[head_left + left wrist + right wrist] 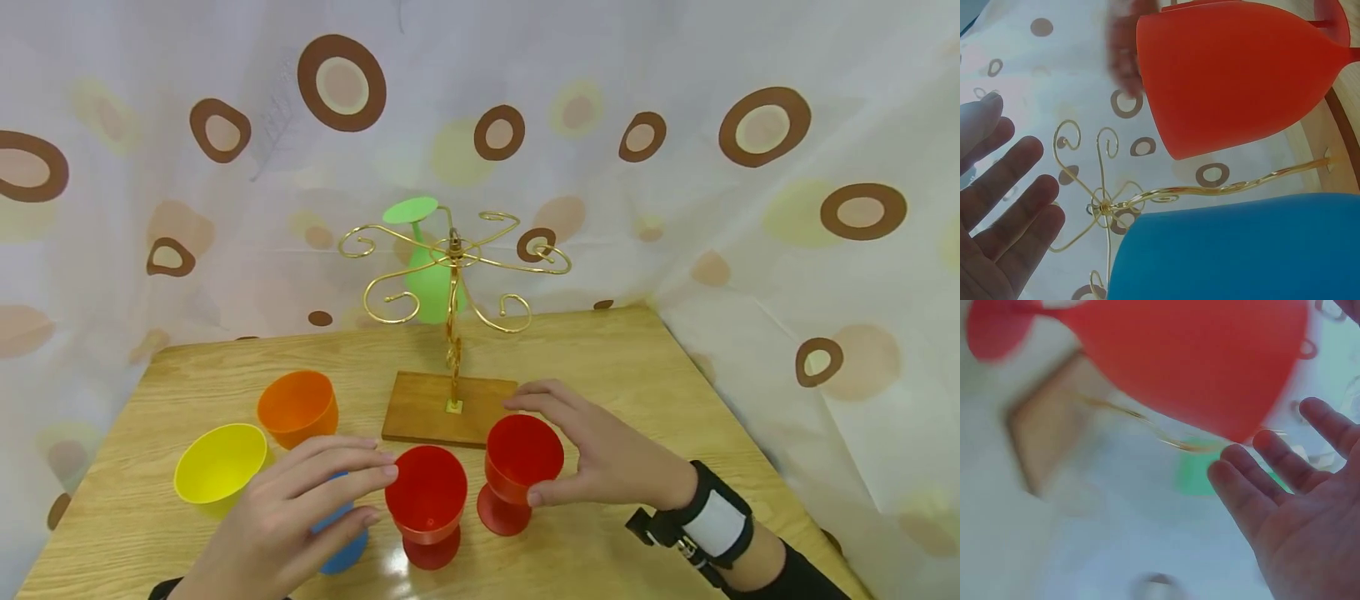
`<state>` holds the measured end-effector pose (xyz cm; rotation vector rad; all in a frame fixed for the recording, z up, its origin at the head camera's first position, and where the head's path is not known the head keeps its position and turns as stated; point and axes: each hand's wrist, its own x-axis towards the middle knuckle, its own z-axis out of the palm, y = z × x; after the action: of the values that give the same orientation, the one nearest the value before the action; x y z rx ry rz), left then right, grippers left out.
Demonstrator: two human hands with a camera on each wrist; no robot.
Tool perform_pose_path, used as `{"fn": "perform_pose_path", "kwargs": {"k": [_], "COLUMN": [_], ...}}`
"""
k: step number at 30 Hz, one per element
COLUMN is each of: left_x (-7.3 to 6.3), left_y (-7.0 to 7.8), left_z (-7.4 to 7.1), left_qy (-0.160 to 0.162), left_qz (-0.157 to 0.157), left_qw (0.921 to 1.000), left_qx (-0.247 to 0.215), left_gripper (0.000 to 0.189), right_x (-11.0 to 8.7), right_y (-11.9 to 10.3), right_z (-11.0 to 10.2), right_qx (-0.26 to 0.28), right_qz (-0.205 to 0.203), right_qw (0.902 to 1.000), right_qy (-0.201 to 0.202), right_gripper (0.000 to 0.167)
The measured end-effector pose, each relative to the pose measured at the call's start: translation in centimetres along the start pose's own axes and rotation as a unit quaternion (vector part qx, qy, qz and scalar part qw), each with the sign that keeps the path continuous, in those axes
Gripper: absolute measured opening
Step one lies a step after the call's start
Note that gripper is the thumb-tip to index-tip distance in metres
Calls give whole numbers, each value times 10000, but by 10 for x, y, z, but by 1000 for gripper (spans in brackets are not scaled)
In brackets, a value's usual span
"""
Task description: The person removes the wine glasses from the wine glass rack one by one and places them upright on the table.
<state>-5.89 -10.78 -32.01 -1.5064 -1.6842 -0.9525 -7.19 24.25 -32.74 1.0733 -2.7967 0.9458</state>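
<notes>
My right hand [600, 454] curves around the upper part of a red goblet [513, 471], thumb by the near side of the rim and fingers at the far side. In the right wrist view its fingers [1244, 487] are spread and fairly straight beside the bowl. My left hand [300, 508] hovers with loose fingers over a blue goblet [347, 546], partly hiding it. Its fingertips come close to the rim of a second red goblet [427, 500], which stands upright. The left wrist view shows that palm holding nothing, near the blue bowl [1241, 250].
Behind the red goblets rises a gold wire stand [453, 333] with curled arms on a wooden base [420, 408]. A green goblet [431, 287] hangs upside down from it. Yellow [221, 467] and orange [300, 408] cups stand left. A patterned cloth [570, 50] encloses the table.
</notes>
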Motion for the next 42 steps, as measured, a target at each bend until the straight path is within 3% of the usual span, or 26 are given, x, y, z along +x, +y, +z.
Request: {"fn": "perform_pose_path", "kwargs": {"k": [3,7,10,16,20,22,25,32,37,42], "left_x": [-1,-2,-4,-3,-2,-2,-1,3,5,3], "left_y": [1,3,4,6,9,10,12,18,21,22], "left_z": [-2,-3,-3,-2,-3,-4,-4,-4,-3,-1], "left_qy": [-23,8,103,195,163,150,144,159,179,222], "left_qz": [-41,-78,12,216,144,131,139,49,17,70], "left_qw": [10000,9999,9998,9994,9993,9992,9989,9985,9984,9985], "left_qx": [41,128,147,206,303,361,421,525,533,488], "left_gripper": [30,30,29,28,28,28,28,27,27,27], "right_x": [10,37,58,99,131,149,181,250,285,304], "right_y": [-27,-62,-78,-88,-90,-91,-89,-83,-77,-71], "right_z": [-27,-66,-91,-128,-151,-163,-178,-187,-178,-166], "right_qx": [-951,-1421,-1544,-1746,-2204,-2451,-2733,-2942,-3043,-3183], "right_qz": [-899,-2162,-2560,-2801,-2337,-1794,-1071,320,907,1324], "right_qw": [9908,9637,9523,9426,9470,9520,9508,9282,9098,8895], "right_qy": [342,655,620,500,68,-363,-993,-2257,-2672,-3000], "right_gripper": [73,57,44,22,17,19,23,46,57,67]}}
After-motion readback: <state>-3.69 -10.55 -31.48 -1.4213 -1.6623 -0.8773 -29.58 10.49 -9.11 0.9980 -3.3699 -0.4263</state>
